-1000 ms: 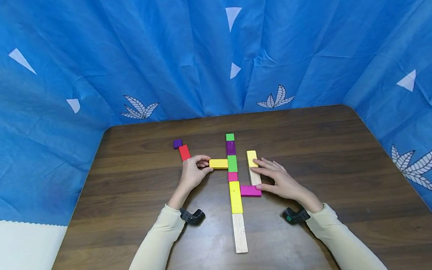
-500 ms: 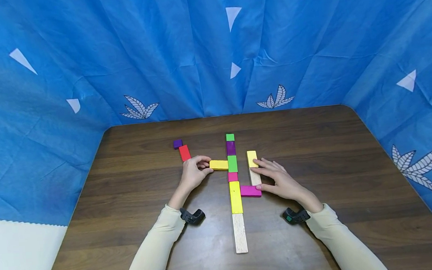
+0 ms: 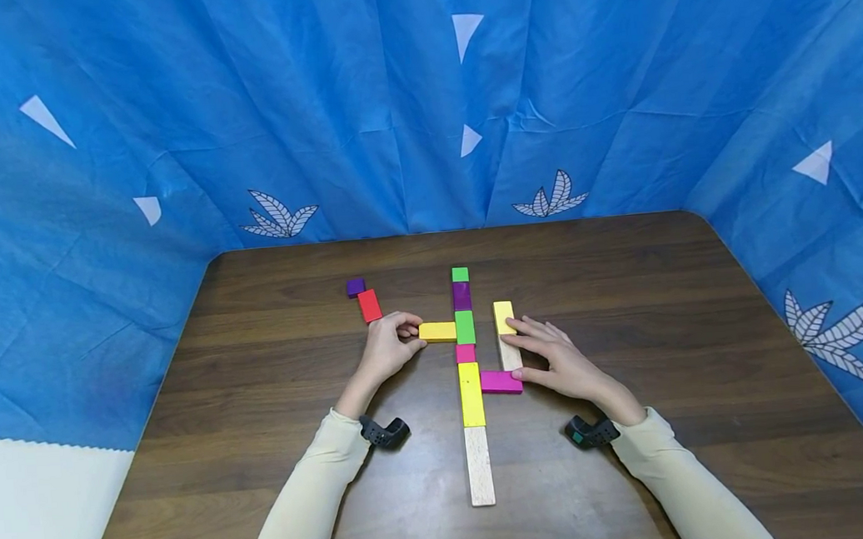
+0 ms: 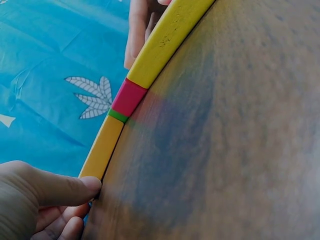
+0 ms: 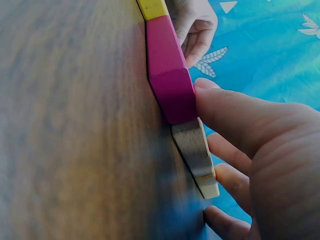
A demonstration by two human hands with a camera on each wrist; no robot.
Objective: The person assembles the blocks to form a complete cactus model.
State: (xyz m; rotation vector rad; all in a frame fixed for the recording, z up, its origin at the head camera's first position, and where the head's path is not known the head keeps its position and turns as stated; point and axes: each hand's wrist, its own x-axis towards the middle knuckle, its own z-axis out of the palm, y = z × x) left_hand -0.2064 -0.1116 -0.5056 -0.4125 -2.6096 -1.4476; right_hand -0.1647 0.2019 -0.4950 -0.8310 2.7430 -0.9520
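My left hand [image 3: 389,346] pinches the left end of an orange-yellow block [image 3: 437,332]. That block's right end meets a green block [image 3: 465,327] in a straight row of coloured blocks. In the left wrist view, the thumb [image 4: 92,184] presses on the block's near end. My right hand [image 3: 558,357] lies spread, fingers mostly straight. Its fingertips touch a pale yellow block [image 3: 503,310] and a bare wood block [image 3: 510,357], set end to end. Its thumb [image 5: 207,92] rests on the end of a magenta block [image 3: 499,382], which juts right from the row's bright yellow block [image 3: 471,400].
A long pale wood block [image 3: 479,467] forms the row's near end; a small green block [image 3: 459,274] forms its far end. A red block [image 3: 370,305] and a purple block [image 3: 355,287] lie beyond the left hand. A blue curtain [image 3: 419,95] hangs behind the brown table [image 3: 627,272].
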